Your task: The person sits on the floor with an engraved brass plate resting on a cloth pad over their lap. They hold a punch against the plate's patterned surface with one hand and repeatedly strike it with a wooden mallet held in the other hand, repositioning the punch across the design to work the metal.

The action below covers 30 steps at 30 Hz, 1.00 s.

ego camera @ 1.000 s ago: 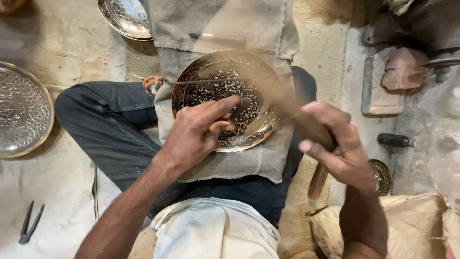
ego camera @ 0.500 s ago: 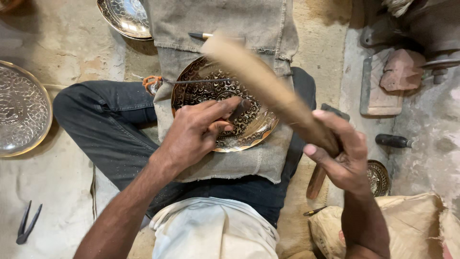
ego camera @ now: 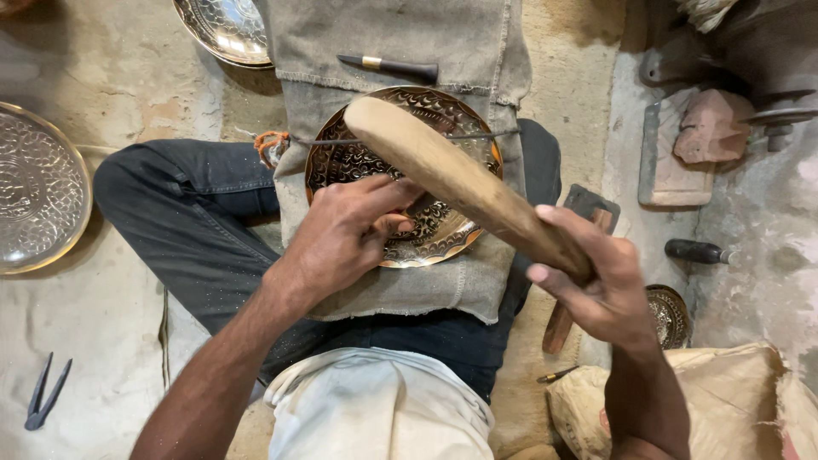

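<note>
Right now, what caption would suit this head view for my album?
Right hand grips a wooden mallet above an engraved brass plate; left hand rests on the plate.

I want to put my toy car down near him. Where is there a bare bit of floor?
Bare floor lies on the left, between the big silver tray, the dark trouser leg and the small pincers. The right side is crowded: a stone block, a dark-handled tool, a small dish and a sack.

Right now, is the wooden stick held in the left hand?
No, the right hand grips the wooden stick; the left hand rests on the brass plate.
</note>
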Each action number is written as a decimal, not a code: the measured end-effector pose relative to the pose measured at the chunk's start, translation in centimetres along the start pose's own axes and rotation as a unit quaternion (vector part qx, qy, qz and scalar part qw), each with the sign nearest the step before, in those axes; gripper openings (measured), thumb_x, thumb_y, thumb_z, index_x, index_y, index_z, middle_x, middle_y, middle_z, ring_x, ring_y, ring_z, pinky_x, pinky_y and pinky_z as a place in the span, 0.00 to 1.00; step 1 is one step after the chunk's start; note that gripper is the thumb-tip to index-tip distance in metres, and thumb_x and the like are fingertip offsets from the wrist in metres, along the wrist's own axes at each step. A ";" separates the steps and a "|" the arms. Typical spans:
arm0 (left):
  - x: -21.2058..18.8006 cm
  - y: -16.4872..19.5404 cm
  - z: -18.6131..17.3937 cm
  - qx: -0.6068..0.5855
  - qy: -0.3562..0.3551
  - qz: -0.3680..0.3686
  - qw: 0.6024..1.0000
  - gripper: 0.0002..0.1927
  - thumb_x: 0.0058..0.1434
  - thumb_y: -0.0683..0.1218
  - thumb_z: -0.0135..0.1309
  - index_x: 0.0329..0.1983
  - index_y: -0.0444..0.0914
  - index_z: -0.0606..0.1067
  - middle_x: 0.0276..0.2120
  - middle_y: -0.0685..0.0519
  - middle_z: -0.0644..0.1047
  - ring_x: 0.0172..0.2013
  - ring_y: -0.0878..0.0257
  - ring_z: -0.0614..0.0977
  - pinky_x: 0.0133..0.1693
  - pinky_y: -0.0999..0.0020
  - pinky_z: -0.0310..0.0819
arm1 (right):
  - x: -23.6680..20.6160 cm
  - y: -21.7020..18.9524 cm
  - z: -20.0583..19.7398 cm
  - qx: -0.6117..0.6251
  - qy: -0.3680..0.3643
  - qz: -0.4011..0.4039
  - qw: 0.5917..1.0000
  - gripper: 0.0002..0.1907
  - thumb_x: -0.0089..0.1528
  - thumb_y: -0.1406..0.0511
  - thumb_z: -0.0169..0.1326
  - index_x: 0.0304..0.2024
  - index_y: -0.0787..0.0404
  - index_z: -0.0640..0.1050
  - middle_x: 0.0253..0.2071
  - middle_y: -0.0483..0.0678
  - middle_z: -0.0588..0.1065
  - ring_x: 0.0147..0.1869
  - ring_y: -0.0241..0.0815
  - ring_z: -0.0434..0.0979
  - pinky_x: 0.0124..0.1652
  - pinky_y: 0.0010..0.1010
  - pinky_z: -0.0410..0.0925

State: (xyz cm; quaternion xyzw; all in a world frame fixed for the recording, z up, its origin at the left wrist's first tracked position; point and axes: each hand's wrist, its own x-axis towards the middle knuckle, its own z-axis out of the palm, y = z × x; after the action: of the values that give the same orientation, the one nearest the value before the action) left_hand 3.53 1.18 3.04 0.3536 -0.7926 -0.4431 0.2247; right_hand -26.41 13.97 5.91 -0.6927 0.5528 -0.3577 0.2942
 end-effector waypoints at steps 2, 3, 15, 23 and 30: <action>-0.1 -0.1 0.1 0.009 -0.002 0.008 1.000 0.31 0.54 0.34 0.55 0.63 0.42 0.75 0.36 0.48 0.80 0.36 0.53 0.84 0.39 0.55 0.79 | 0.1 0.4 0.2 -0.019 -0.016 -0.015 1.000 0.32 0.62 0.63 0.63 0.67 0.55 0.68 0.46 0.51 0.78 0.38 0.36 0.77 0.37 0.27 0.70; -0.1 -0.2 0.1 0.021 0.008 0.027 0.999 0.29 0.54 0.34 0.56 0.61 0.42 0.76 0.38 0.47 0.81 0.37 0.52 0.84 0.39 0.55 0.79 | 0.2 0.8 0.3 0.010 -0.008 -0.001 1.000 0.31 0.62 0.63 0.64 0.66 0.55 0.68 0.45 0.51 0.78 0.33 0.32 0.75 0.32 0.25 0.69; -0.5 -0.5 2.0 -0.084 0.084 0.035 0.992 0.28 0.59 0.31 0.54 0.64 0.38 0.71 0.41 0.45 0.81 0.40 0.57 0.87 0.43 0.65 0.85 | 1.1 2.4 -1.7 0.009 0.102 -0.025 0.994 0.31 0.61 0.63 0.65 0.66 0.55 0.72 0.36 0.48 0.79 0.26 0.33 0.77 0.26 0.22 0.68; -0.5 -0.6 2.2 -0.076 0.096 0.049 0.991 0.32 0.56 0.27 0.47 0.64 0.38 0.71 0.43 0.45 0.80 0.42 0.55 0.87 0.47 0.65 0.86 | 2.4 1.0 -1.2 0.039 0.023 -0.008 0.999 0.31 0.61 0.67 0.66 0.67 0.56 0.71 0.43 0.49 0.80 0.37 0.30 0.79 0.35 0.20 0.72; -0.2 -0.2 1.8 -0.064 0.082 0.035 0.994 0.31 0.57 0.27 0.49 0.65 0.39 0.71 0.42 0.45 0.80 0.41 0.56 0.87 0.46 0.65 0.85 | 3.6 -1.6 -0.9 0.120 0.045 0.042 0.991 0.30 0.63 0.65 0.64 0.66 0.53 0.68 0.40 0.43 0.79 0.34 0.28 0.76 0.33 0.18 0.69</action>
State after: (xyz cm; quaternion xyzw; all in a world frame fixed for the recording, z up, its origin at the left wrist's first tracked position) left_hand 2.51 2.24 1.94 0.3460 -0.7534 -0.4541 0.3263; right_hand -25.76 10.80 8.27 -0.6116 0.5476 -0.4394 0.3648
